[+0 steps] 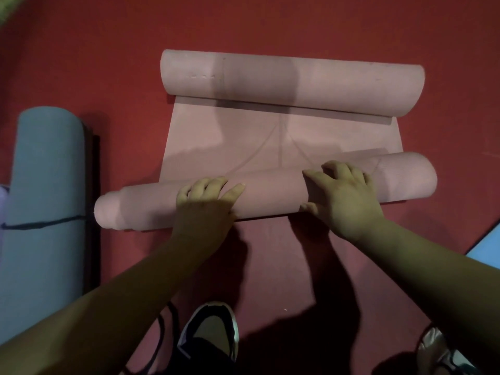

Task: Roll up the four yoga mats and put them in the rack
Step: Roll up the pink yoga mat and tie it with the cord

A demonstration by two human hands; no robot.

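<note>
A pink mat (243, 136) lies on the red floor (81, 63) in front of the person, curled up from both ends. Its far roll (324, 82) sits at the top of the view, and its near roll (270, 193) lies just ahead of the person's feet, with a short flat stretch of mat open between the two. The near roll is uneven: a narrower core sticks out at its left end. Both hands are on this near roll. The left hand (205, 204) sits left of the middle, its grip closed over the top of the roll with bent fingers and the thumb pointing right along it. The right hand (343, 196) sits right of the middle, its grip wrapped around the roll, fingers spread over the top and the thumb tucked against the near side. Well to the left, apart from the pink mat, a blue mat (46, 185) lies fully rolled, with a dark strap (40, 224) around it and a black strip (93, 212) along its right side; what that strip is cannot be told. A dark shoe (211, 328) with a white sole shows at the bottom edge, and a pale blue corner (487, 247) enters at the right edge.
</note>
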